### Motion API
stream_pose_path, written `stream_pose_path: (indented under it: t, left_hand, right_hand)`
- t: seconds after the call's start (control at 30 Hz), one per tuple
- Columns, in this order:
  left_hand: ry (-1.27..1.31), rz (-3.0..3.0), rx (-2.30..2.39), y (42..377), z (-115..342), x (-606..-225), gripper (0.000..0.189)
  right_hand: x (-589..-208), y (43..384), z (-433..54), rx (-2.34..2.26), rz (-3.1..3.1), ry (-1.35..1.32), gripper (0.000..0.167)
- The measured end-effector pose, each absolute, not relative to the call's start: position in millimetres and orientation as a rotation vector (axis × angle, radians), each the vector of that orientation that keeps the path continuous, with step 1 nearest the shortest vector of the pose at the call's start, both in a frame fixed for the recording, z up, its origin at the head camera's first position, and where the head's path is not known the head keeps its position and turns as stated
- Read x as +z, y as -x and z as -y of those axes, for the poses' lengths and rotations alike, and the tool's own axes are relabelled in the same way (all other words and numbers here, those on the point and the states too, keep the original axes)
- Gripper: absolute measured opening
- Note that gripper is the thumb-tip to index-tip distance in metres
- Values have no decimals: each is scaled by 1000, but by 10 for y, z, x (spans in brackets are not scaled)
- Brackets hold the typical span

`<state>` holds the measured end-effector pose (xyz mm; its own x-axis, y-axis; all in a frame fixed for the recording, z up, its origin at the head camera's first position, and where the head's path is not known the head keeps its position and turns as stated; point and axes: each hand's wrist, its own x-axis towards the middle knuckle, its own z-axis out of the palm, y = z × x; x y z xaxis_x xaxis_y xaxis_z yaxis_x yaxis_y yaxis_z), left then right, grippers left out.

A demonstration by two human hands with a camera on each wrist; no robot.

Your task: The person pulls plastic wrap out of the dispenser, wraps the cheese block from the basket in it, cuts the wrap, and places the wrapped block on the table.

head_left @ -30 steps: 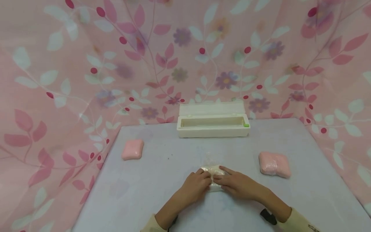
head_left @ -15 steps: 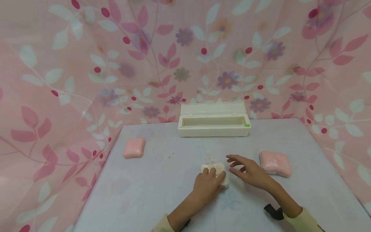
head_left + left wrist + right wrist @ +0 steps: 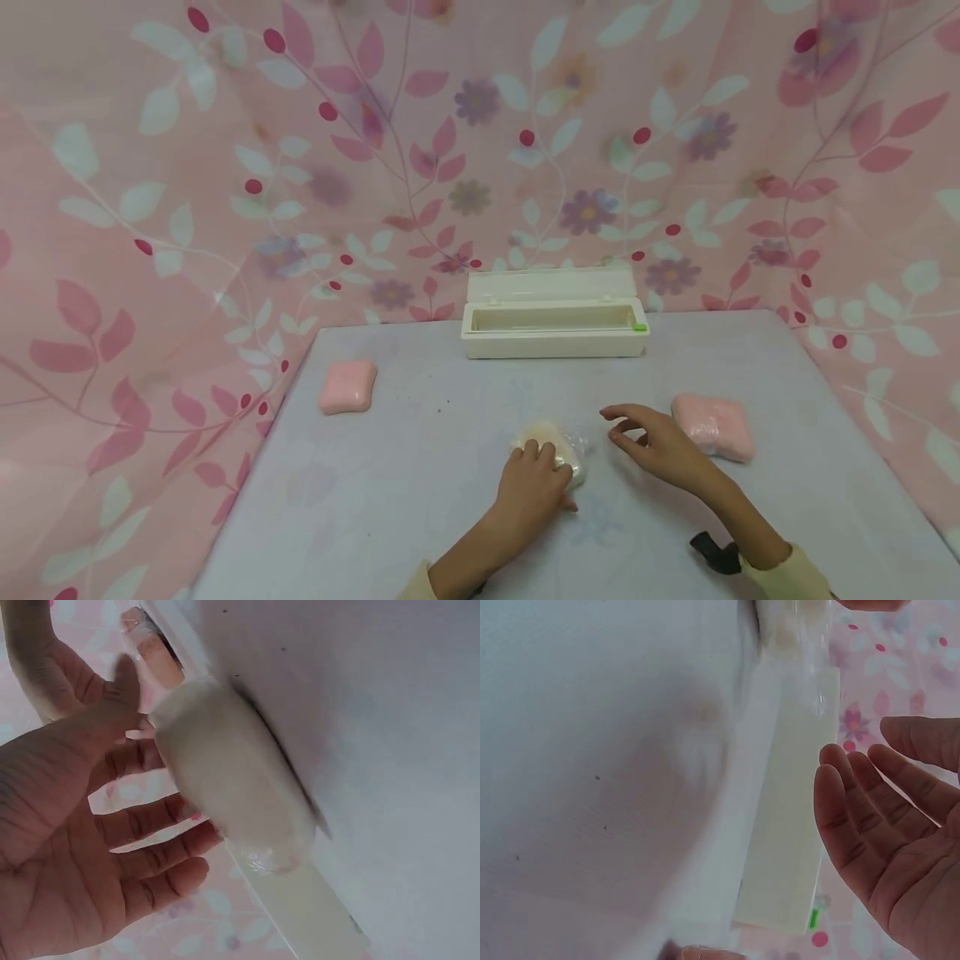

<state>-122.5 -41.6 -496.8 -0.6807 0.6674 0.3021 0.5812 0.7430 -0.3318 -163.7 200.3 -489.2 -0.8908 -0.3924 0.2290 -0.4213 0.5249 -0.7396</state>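
A cream-coloured, pillow-shaped block [image 3: 551,432] in clear film lies on the table before me, turned at an angle. Its loose film [image 3: 578,439] juts out at the far right side. My left hand [image 3: 529,490] lies over its near left part, fingertips touching the top and hiding some of it. In the left wrist view these fingers look fairly straight along the upper face of the block [image 3: 232,769], with the thumb off it. To the right, my right hand [image 3: 662,448] hovers with nothing in it, fingers loosely bent, apart from the film.
At the back stands a long white box [image 3: 555,344], lid raised, with a green tab [image 3: 640,327]. A pink block [image 3: 348,387] sits left and a film-wrapped pink block [image 3: 712,426] right, by my right hand. A flowered curtain [image 3: 420,167] hangs behind.
Both hands were on the block; the right has let go and moved right. Under my left hand the block has turned, its loose film swinging from the far side to the right.
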Motion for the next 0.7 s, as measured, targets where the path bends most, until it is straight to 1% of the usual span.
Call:
stream_pose_path:
  t: [0.07, 0.13, 0.27, 0.43, 0.5, 0.57, 0.67, 0.7]
  left_hand:
    - [956, 2571, 326, 1239, 449, -4963, 20]
    - [951, 2605, 342, 1256, 488, -4953, 18]
    - [925, 2698, 299, 1243, 527, -4905, 28]
    - [868, 2776, 270, 1149, 448, -4863, 54]
    - [844, 2716, 301, 1136, 401, -4894, 51]
    - [831, 2641, 334, 1141, 374, -4942, 41]
    - [869, 2628, 355, 1191, 384, -4991, 27]
    - [900, 2634, 329, 1226, 403, -5001, 26]
  right_hand:
    - [-4895, 1633, -2009, 1325, 2729, -721, 33]
    - [-4898, 1630, -2015, 1322, 2742, -713, 32]
    - [-4907, 1626, -2027, 1304, 2774, -681, 31]
    - [-4926, 1623, -2021, 1308, 2790, -676, 28]
    - [-4933, 1619, -2007, 1326, 2793, -684, 27]
    - [-4942, 1615, -1992, 1338, 2804, -693, 26]
    - [-4947, 1610, -1979, 1340, 2830, -692, 25]
    - [-4948, 1609, -1979, 1334, 2836, -697, 25]
